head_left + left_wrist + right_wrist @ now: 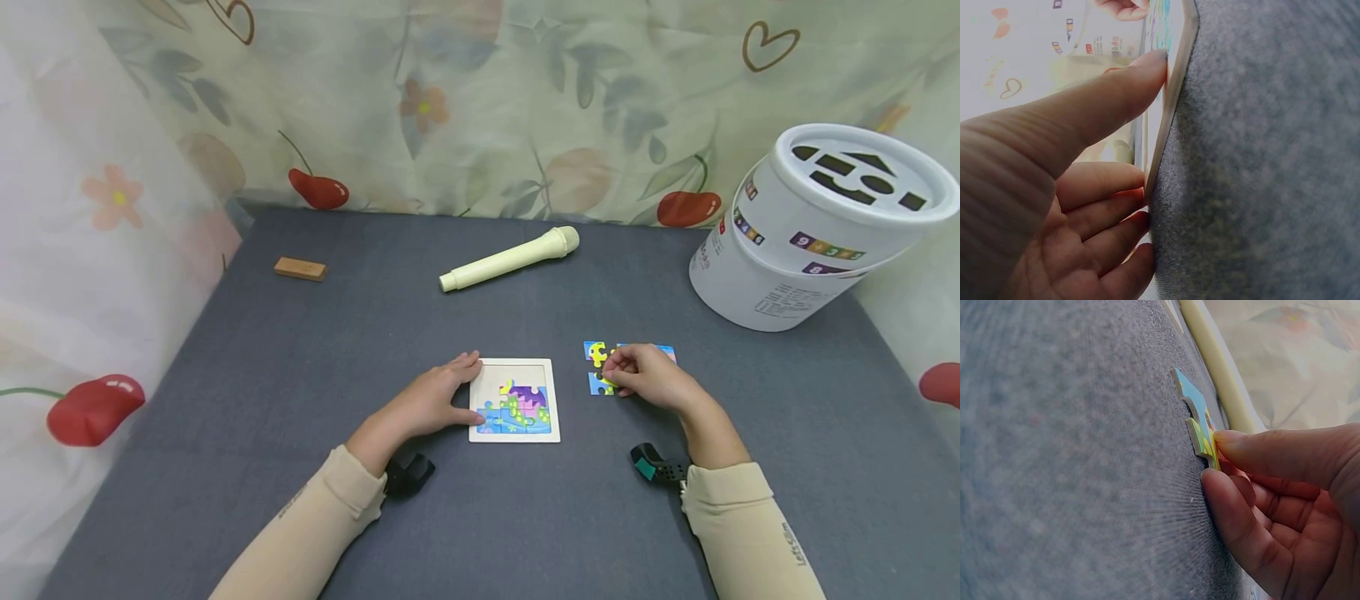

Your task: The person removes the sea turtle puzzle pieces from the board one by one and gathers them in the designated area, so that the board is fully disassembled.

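With the left hand [429, 398] loosely spread, touching the left edge of a square cream wooden puzzle tray [525, 372], unfilled at the far side. To its right, pinching in the right hand [649, 377], apparently, with contact partly hidden, a thin blue-and-yellow jigsaw piece [1201, 415]. Seemingly picking up; next calling for a lift and a turn to fit.

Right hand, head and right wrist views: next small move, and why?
I'd probably carry the puzzle piece left, toward the frame's bare upper part. The right hand pinches that piece, the frame's top is unfilled, and the left hand touches its left edge, likely enough to steady it.
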Tool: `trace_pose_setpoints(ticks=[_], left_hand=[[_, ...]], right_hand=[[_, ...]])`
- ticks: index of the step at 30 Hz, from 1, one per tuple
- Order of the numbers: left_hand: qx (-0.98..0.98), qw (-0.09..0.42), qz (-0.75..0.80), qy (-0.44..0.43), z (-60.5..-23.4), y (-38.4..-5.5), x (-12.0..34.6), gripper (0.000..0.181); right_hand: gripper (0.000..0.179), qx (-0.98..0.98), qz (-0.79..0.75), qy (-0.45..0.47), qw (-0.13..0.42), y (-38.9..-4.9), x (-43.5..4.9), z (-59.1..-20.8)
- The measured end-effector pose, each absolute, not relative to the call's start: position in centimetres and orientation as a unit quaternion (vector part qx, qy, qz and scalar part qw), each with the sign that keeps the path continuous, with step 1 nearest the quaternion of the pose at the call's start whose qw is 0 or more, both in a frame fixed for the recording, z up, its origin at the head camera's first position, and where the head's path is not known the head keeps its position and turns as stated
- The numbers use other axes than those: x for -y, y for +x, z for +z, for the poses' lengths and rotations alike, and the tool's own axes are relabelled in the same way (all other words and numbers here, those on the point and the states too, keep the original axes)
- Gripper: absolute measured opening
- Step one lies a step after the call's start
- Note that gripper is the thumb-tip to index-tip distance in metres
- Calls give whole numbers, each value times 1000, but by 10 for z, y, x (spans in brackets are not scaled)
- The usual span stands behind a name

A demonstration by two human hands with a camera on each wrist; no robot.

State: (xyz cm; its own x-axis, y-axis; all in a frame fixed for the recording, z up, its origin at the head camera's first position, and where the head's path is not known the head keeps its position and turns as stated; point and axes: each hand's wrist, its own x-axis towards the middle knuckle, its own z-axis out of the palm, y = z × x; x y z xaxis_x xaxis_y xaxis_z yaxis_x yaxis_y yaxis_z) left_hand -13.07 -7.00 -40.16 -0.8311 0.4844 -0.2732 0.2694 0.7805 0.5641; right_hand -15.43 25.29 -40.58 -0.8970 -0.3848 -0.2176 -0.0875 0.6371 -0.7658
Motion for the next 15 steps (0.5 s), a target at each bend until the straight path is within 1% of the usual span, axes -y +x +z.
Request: trace_pose_setpoints(ticks=[6, 15], left_hand=[[-920, 206, 262, 204, -403, -131, 71, 80], [-921, 207, 258, 205, -405, -132, 71, 81]], right_hand=[[12, -887, -404, -130, 184, -155, -253, -407], [13, -886, -408, -131, 178, -155, -252, -408]])
